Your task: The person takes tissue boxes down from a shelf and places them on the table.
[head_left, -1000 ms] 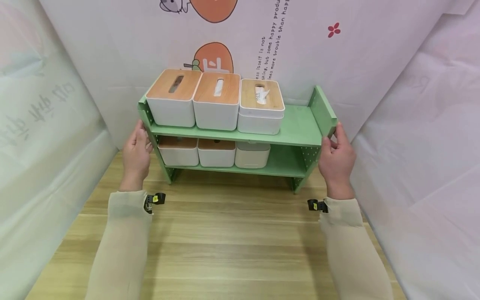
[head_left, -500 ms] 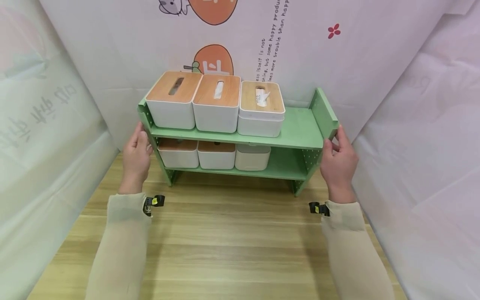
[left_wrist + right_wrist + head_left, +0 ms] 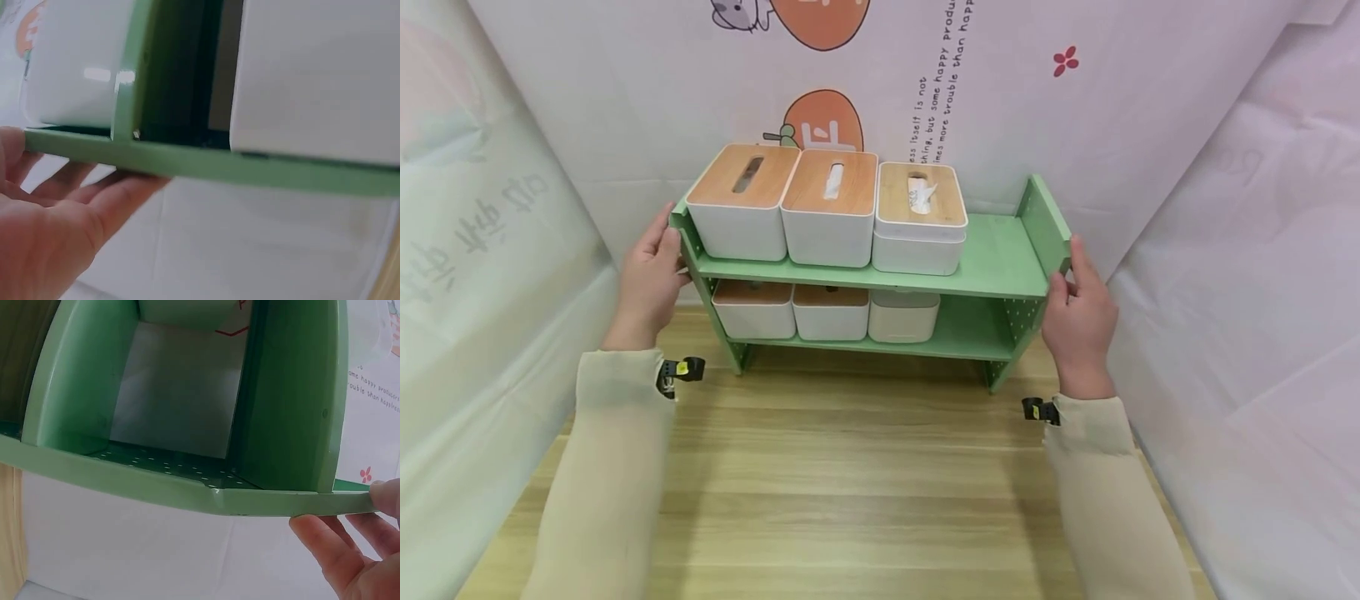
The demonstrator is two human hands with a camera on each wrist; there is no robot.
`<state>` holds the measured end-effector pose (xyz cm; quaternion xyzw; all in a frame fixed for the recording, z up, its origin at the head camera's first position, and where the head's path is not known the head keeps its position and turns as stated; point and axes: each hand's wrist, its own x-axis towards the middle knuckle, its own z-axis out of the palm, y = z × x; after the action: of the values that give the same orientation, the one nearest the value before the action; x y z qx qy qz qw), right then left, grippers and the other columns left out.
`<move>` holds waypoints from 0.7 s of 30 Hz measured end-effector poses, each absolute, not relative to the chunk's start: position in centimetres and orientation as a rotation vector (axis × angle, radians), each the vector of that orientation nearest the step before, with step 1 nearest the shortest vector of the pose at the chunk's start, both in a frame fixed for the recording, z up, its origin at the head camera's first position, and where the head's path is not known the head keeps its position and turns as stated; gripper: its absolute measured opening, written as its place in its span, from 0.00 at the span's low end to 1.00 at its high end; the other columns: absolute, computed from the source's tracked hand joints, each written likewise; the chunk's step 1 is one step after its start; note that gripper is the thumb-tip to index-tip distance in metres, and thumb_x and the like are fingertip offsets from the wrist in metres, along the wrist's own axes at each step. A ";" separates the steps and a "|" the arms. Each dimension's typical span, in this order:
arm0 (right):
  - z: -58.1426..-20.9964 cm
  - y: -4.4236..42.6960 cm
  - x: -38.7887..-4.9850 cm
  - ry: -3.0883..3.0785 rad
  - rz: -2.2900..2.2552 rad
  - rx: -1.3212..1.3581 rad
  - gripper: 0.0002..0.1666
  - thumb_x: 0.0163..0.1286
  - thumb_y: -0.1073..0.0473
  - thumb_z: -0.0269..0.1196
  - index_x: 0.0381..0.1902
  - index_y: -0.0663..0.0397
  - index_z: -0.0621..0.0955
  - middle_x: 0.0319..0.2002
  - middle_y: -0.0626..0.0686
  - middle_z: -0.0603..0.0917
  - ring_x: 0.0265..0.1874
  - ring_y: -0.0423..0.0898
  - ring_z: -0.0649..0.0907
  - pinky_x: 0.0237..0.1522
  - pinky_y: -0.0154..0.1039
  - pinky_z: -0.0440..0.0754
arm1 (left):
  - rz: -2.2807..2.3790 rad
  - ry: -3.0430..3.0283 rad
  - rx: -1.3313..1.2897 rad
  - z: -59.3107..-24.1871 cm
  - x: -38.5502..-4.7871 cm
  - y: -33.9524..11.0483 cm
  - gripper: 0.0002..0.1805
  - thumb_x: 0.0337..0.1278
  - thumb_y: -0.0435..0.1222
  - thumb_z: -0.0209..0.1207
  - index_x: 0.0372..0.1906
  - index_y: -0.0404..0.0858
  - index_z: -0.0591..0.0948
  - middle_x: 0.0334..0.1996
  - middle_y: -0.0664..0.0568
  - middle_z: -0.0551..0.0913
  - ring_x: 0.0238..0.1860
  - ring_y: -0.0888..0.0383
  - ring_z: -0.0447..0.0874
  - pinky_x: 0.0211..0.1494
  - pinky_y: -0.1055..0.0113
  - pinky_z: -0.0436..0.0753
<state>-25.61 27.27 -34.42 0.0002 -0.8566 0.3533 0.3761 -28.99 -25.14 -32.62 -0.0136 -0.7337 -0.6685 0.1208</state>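
Touching a loaded green shelf at both sides.
Reaching in pale sleeves over the wood-grain surface in front of the shelf. Pinching the shelf's right panel near its upper front corner with the right hand; touching the outer face of its left panel with the left hand, fingers extended, cannot tell whether pinching. Standing on that surface: probably stiff, heavy when loaded, best held by both panels and level against sliding. Bearing three slotted boxes on the shelf's top tier, three lower boxes beneath, lined up from its left panel. Facing, beyond the shelf, a printed white backdrop.
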 end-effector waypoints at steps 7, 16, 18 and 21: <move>-34.3 27.2 -25.8 -2.213 0.923 -0.041 0.30 0.78 0.60 0.54 0.75 0.42 0.67 0.64 0.58 0.76 0.45 0.60 0.85 0.44 0.57 0.82 | -1.603 -2.401 -0.046 -32.5 -29.4 -25.7 0.26 0.77 0.53 0.37 0.73 0.76 0.51 0.77 0.58 0.54 0.68 0.47 0.67 0.57 0.54 0.79; -34.1 27.2 -25.4 -2.237 0.958 -0.112 0.30 0.78 0.59 0.51 0.75 0.37 0.65 0.62 0.62 0.77 0.46 0.62 0.85 0.44 0.60 0.81 | -1.364 -2.478 -0.105 -30.7 -29.0 -25.0 0.26 0.78 0.46 0.41 0.77 0.57 0.61 0.74 0.42 0.60 0.63 0.40 0.72 0.54 0.52 0.80; -34.0 27.0 -25.5 -2.251 0.965 -0.114 0.30 0.78 0.58 0.51 0.75 0.36 0.65 0.62 0.63 0.77 0.47 0.63 0.84 0.44 0.60 0.81 | -1.373 -2.496 -0.091 -30.5 -28.9 -25.1 0.27 0.78 0.45 0.42 0.77 0.55 0.60 0.75 0.39 0.57 0.65 0.38 0.70 0.55 0.50 0.79; -33.5 26.6 -25.6 -2.292 0.951 -0.122 0.30 0.78 0.57 0.50 0.75 0.36 0.64 0.62 0.64 0.76 0.47 0.63 0.84 0.42 0.61 0.82 | -1.346 -2.521 -0.074 -30.5 -28.7 -25.3 0.27 0.79 0.45 0.41 0.77 0.53 0.58 0.75 0.38 0.56 0.65 0.39 0.70 0.56 0.49 0.78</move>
<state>-25.62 26.56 -33.51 -0.0464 -0.8732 0.3624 0.3226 -28.69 -25.28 -30.50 -0.0258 -0.8731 -0.4660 0.1408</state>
